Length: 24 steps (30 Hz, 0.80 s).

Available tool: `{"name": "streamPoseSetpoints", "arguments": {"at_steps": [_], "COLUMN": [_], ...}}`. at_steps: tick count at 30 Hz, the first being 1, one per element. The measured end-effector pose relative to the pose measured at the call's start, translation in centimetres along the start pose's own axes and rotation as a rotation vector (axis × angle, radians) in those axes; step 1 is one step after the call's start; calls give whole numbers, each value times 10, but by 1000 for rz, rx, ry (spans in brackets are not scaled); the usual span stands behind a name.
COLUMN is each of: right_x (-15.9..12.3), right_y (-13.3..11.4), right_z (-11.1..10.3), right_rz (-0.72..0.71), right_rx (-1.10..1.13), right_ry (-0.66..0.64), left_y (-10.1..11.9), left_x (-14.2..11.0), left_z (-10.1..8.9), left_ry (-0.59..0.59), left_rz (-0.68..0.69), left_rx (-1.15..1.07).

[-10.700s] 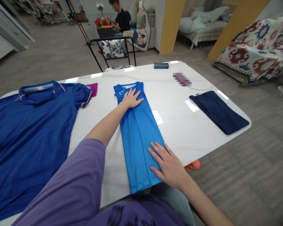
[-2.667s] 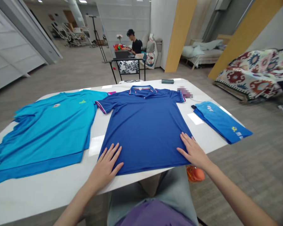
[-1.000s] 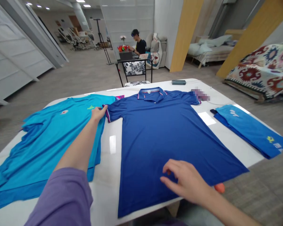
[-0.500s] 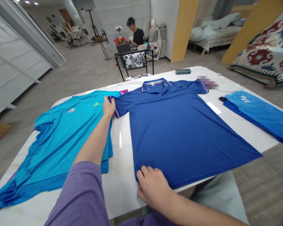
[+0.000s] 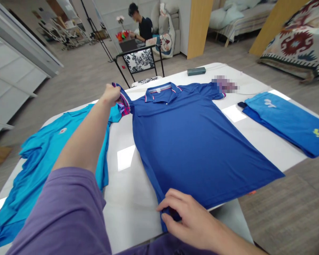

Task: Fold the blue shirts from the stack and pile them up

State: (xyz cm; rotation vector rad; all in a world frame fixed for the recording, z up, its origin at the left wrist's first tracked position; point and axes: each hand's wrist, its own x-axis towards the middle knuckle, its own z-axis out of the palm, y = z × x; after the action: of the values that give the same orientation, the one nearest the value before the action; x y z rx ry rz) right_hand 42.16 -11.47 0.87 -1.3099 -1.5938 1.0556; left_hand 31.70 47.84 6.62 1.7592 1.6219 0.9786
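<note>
A dark blue polo shirt [image 5: 191, 141] lies spread on the white table [image 5: 122, 198], collar toward the far side. My left hand [image 5: 111, 95] is closed on its left sleeve cuff, which has red and white stripes, and holds it up off the table. Down at the near left corner, my right hand [image 5: 187, 214] curls its thumb and fingers around the shirt's hem, where the fabric bunches and folds. Beneath my left forearm lies a turquoise shirt [image 5: 45, 152], partly hidden by that arm.
A folded blue garment [image 5: 287, 120] rests at the table's right side. Toward the far edge are a dark grey case [image 5: 196, 71] and a blurred-out item [image 5: 225, 84]. Beyond the table stands a chair [image 5: 139, 61]; a person [image 5: 143, 28] sits farther back.
My left hand has raised the sleeve and moved it up and left. My right hand has shifted its fingers at the hem, and the left side edge now folds inward. The view has shifted too.
</note>
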Motion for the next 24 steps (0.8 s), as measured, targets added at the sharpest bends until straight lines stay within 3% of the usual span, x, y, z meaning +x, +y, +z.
{"name": "streamPoseSetpoints", "arguments": {"at_steps": [3, 6, 10, 13, 15, 18, 20, 24], "right_x": [-25, -50, -83, -103, -111, -118, -118, -101], "right_y": [12, 33, 63, 77, 80, 76, 71, 60], "right_z": [-37, -66, -93, -108, -116, -122, -124, -139], "right_rz": [107, 158, 191, 210, 205, 160, 115, 28], "right_rx": [59, 66, -85, -340, -426, -492, -548, -611], "right_ry": [88, 144, 182, 254, 281, 258, 223, 128], "left_y": [74, 126, 148, 139, 123, 86, 55, -4], "left_x": [1, -13, -46, -75, -97, -150, -204, -339], "left_z": [58, 134, 231, 265, 260, 212, 166, 83], "left_ry": [-186, -287, -522, -623, -603, -489, -417, -438], "left_rz": [-68, -3, 49, 235, 399, 605, 673, 696], "left_rx": [3, 28, 58, 139, 199, 285, 329, 348]}}
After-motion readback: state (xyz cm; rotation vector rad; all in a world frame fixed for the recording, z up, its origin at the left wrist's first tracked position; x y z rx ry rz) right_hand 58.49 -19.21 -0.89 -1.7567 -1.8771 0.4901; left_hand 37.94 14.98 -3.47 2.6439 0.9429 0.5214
